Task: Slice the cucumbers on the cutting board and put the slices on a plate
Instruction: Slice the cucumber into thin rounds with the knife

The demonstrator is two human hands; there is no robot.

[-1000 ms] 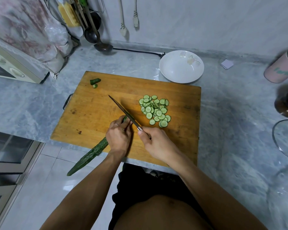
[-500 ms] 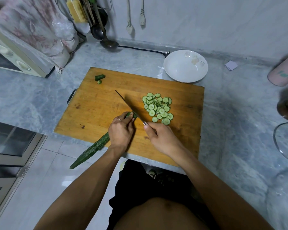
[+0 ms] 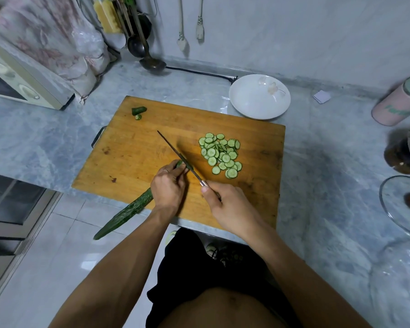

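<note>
Gripping cucumber (image 3: pixel 128 213) at frame centre with left hand (image 3: pixel 168 188), fingers curled over cut end on cutting board (image 3: pixel 133 159) — uncut length overhanging board's near edge toward lower left. Right hand (image 3: pixel 230 207) clasped round knife (image 3: pixel 178 155) handle, blade at cut end. Slices (image 3: pixel 220 155) heaped right of blade; plate (image 3: pixel 259 97) beyond board, upper right.

Left hand (image 3: pixel 168 188) pins cucumber (image 3: pixel 126 213); right hand (image 3: pixel 230 207) grips knife (image 3: pixel 178 155)
</note>
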